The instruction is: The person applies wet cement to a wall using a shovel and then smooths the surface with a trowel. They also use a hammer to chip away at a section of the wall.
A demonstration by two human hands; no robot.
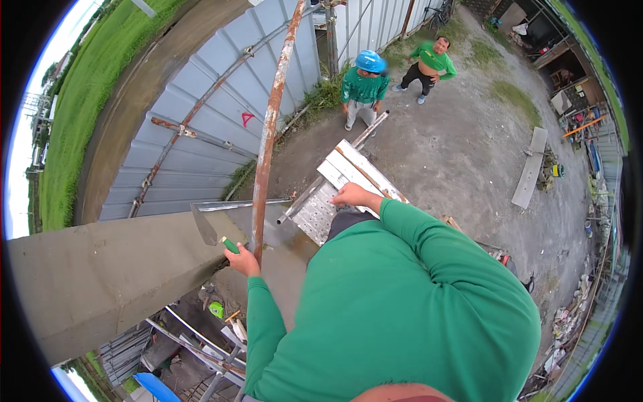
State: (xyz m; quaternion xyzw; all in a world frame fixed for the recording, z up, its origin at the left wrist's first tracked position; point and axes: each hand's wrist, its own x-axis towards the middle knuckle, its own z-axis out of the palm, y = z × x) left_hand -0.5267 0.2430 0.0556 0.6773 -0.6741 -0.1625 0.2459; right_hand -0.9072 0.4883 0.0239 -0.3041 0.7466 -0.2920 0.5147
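Observation:
My left hand (245, 259) grips the green handle of a trowel (204, 223) beside a grey cement ledge (114, 268). A metal straightedge (248, 204) runs from the ledge's upper edge, and a rusty vertical pole (268, 130) passes close to my left hand. My right hand (353, 197), fingers curled, is over a scaffold of perforated metal planking (315, 214) and white boards (349, 163); I cannot make out whether it holds anything.
Two people, one in a blue helmet (365, 90), one behind (425, 67), stand below on dirt ground. A corrugated metal fence (174, 167) runs at left. A long plank (529, 167) lies at right. A tape measure (216, 309) and metal bars are below the ledge.

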